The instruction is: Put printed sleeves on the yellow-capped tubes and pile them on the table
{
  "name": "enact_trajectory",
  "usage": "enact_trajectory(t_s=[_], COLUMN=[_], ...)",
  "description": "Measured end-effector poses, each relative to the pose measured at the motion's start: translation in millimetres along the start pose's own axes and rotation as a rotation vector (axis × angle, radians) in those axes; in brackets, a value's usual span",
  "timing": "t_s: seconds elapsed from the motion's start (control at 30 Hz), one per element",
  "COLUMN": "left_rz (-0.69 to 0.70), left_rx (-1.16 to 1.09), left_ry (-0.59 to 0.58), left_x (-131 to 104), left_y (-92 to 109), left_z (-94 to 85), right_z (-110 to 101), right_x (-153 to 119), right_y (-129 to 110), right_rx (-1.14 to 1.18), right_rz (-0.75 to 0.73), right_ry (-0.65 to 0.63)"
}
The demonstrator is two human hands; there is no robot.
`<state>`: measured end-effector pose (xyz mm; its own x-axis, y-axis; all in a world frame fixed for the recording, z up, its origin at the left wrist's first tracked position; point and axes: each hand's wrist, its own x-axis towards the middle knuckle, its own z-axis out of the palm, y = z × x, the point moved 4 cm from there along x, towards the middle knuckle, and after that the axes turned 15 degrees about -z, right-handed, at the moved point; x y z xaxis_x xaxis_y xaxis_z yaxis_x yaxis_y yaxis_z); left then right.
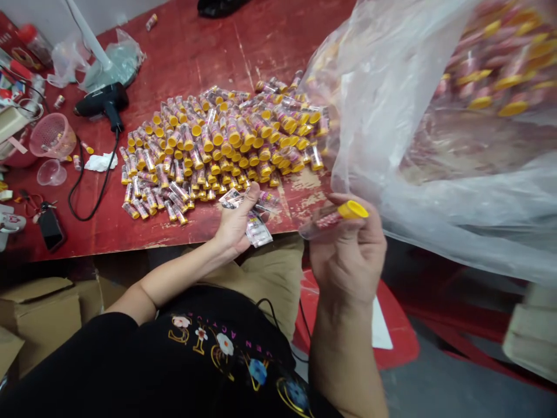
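My right hand (350,249) is closed around a small clear tube with a yellow cap (328,219), its cap end pointing up and to the right. At the table's front edge, my left hand (238,223) grips several printed plastic sleeves (259,230) beneath the thumb. Just beyond it lies a large heap of yellow-capped tubes (217,139), most with clear wrapping around them. To the right, a big translucent plastic bag (383,116) bulges with more of these tubes, and its lower edge hangs close behind my right hand.
On the red table (183,40) at the left lie a black heat gun (104,104) with its cord, a pink basket (52,134), a white tissue (101,162) and a black phone (51,226). Cardboard boxes (41,313) stand below; a red stool (394,325) is at the lower right.
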<state>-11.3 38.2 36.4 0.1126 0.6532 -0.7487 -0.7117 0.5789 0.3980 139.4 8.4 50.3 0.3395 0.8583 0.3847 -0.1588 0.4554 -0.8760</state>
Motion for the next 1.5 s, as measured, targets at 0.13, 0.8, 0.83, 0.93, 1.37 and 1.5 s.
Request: enact_trajectory(t_s=[0.13, 0.8, 0.83, 0.93, 1.37, 1.5], left_rz=[-0.081, -0.094, -0.102, -0.099, -0.070, -0.192], left_rx=[-0.010, 0.314, 0.347, 0.424, 0.384, 0.218], left_ry=[-0.034, -0.281, -0.282, -0.290, -0.224, -0.165], left_x=[-7, -15, -16, -18, -12, 6], left_y=[-7, -14, -14, -17, -17, -13], left_z=[1.4, 2.0, 2.5, 4.5, 12.2, 21.9], right_z=[6, -18, -18, -15, -12, -9], right_x=[-8, -41, -40, -36, -22, 18], right_y=[-6, -15, -15, -17, -8, 32], right_rx=[0.126, -0.336, -0.363, -0.431, -0.453, -0.337], right_rz=[-0.031, -0.296, -0.293, -0.344, -0.225, -0.159], right_ry=[0.123, -0.198, -0.221, -0.193, 0.095, 0.190])
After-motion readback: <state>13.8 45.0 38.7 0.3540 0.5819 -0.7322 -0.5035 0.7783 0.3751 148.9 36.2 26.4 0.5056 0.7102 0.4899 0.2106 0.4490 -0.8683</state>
